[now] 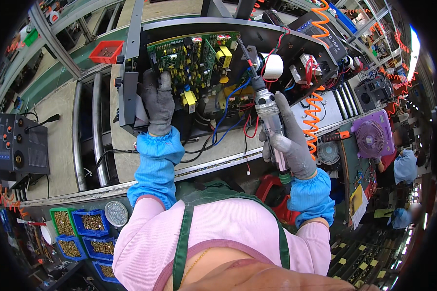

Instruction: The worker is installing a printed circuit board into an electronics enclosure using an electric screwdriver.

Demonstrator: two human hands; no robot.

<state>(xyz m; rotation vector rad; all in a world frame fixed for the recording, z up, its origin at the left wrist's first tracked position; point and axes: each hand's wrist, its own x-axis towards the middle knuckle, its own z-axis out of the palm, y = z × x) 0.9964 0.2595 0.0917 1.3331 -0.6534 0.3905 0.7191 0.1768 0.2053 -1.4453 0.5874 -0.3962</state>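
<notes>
Right grey-gloved hand [295, 141] wraps silver cylindrical power screwdriver [268, 112], its long thin bit [243, 48] near upper-right corner of green component-filled circuit board [192, 60] inside black metal case [287, 44]. Left grey-gloved hand [159, 104] at board's lower left, grip can't tell. Best: board steady, bit square.

I've got L hand [160, 104] out front, fingers [149, 82] pointing away; R hand [294, 143] curled in grip w/ index [285, 106] extended, forearms [155, 169] fwd.

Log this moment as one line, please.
Left hand: at green circuit board, left end | Right hand: gripping power screwdriver, bit near board's upper-right corner | Around board: dark open casing
</notes>
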